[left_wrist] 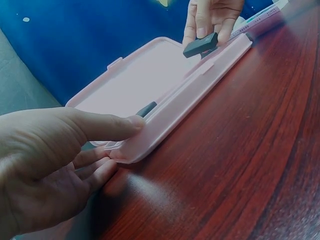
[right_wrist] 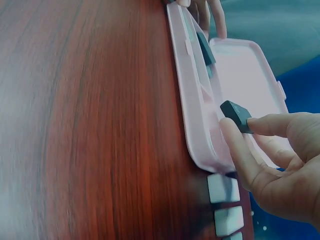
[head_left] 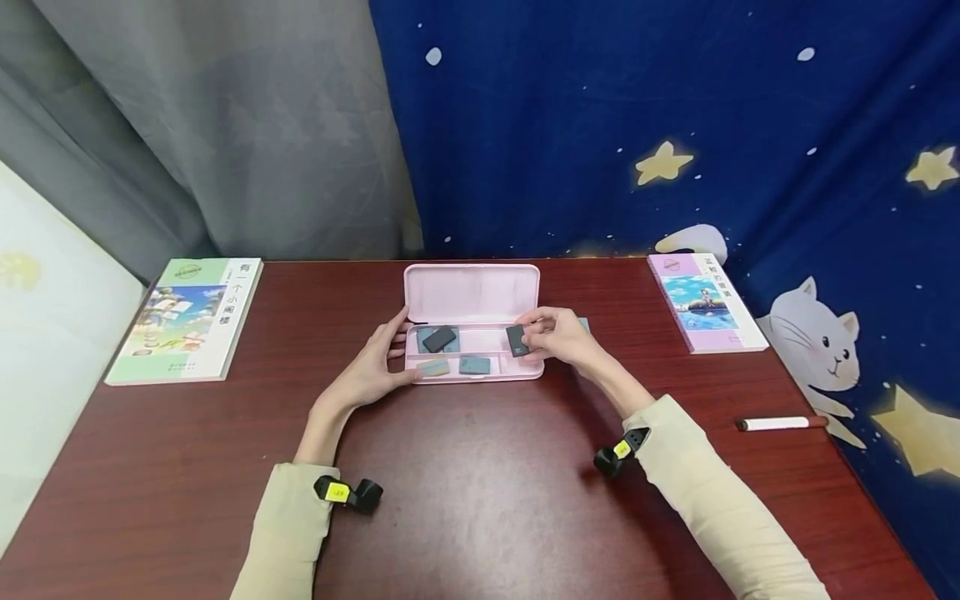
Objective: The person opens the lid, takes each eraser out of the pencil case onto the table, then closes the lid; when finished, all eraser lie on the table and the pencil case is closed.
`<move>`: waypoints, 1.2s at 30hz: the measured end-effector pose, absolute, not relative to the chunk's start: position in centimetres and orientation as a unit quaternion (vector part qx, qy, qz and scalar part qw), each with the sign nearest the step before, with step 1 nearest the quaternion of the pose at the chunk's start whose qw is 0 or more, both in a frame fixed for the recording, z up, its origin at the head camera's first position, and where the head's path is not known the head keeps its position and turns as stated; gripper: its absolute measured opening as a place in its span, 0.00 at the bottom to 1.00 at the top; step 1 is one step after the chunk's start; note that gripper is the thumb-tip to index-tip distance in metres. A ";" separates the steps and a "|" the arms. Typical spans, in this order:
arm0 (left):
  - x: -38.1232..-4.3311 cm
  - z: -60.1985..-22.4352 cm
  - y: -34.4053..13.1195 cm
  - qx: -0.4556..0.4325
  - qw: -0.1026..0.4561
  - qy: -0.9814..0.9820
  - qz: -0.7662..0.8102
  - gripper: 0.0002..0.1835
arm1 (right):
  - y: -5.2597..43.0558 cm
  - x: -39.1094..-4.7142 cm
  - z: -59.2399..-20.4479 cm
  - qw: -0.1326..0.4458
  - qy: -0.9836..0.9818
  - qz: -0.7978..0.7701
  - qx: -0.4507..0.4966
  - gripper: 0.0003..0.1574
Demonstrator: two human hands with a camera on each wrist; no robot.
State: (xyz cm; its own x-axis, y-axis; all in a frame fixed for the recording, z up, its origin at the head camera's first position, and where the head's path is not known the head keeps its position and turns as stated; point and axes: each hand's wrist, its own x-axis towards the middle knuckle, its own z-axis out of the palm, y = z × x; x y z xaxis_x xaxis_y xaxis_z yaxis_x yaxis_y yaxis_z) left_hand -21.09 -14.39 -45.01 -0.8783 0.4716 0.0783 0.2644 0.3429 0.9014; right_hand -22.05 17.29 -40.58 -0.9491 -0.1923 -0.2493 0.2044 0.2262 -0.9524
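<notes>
A pink pencil case [head_left: 474, 379] lies on the table with its lid raised at the back. My left hand [head_left: 372, 367] holds the case's left end, thumb on the front rim and fingers round the end. My right hand [head_left: 558, 337] pinches a small black eraser [head_left: 517, 340] between thumb and fingertips, over the right part of the case; in the right wrist view this black eraser [right_wrist: 237, 116] is tilted. Inside the case, another black eraser [head_left: 439, 338] lies at the back left across a blue-grey piece. A pale green block [head_left: 433, 367] and a blue block [head_left: 475, 365] sit in the front compartments.
Several pale blocks [right_wrist: 227, 220] stand in a row beside the case's right end. A green-and-white book [head_left: 183, 321] lies at the left, a purple-edged book [head_left: 705, 304] at the back right. A white marker [head_left: 780, 423] lies near the right table edge. Curtains hang behind.
</notes>
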 end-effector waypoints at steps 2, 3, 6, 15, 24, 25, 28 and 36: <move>-21.1 -45.0 -14.4 0.227 0.098 0.812 0.528 0.55 | 17.8 -22.1 -40.5 0.148 0.768 -0.623 0.010 0.20; -21.1 -45.0 -14.4 0.227 0.099 0.812 0.529 0.55 | 18.1 -22.2 -40.5 0.142 0.768 -0.625 0.012 0.20; -21.2 -44.9 -14.3 0.229 0.099 0.810 0.531 0.55 | 19.1 -22.3 -40.5 0.125 0.769 -0.627 0.018 0.19; -21.2 -45.1 -14.5 0.233 0.091 0.819 0.516 0.55 | 21.5 -22.3 -40.7 0.088 0.774 -0.626 0.025 0.21; -21.2 -45.4 -14.5 0.239 0.071 0.827 0.504 0.54 | 24.3 -21.9 -41.0 0.048 0.765 -0.640 0.043 0.22; -21.2 -45.4 -14.5 0.238 0.071 0.827 0.505 0.54 | 24.6 -21.9 -41.0 0.049 0.765 -0.640 0.045 0.22; -21.3 -45.6 -14.5 0.235 0.069 0.829 0.503 0.54 | 25.4 -21.8 -40.9 0.051 0.765 -0.640 0.054 0.23; -20.4 -43.7 -13.9 0.226 0.084 0.822 0.516 0.52 | 27.3 -21.7 -41.5 0.049 0.760 -0.643 0.083 0.24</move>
State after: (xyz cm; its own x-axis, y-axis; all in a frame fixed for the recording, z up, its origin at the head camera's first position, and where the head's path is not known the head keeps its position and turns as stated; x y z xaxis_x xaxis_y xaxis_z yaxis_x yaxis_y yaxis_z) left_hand -20.39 -13.91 -43.68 -0.8834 0.4589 0.0947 0.2847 0.3651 0.8864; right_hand -21.75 27.34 -41.50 -0.9814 0.0637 -0.1814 0.1894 0.1599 -0.9688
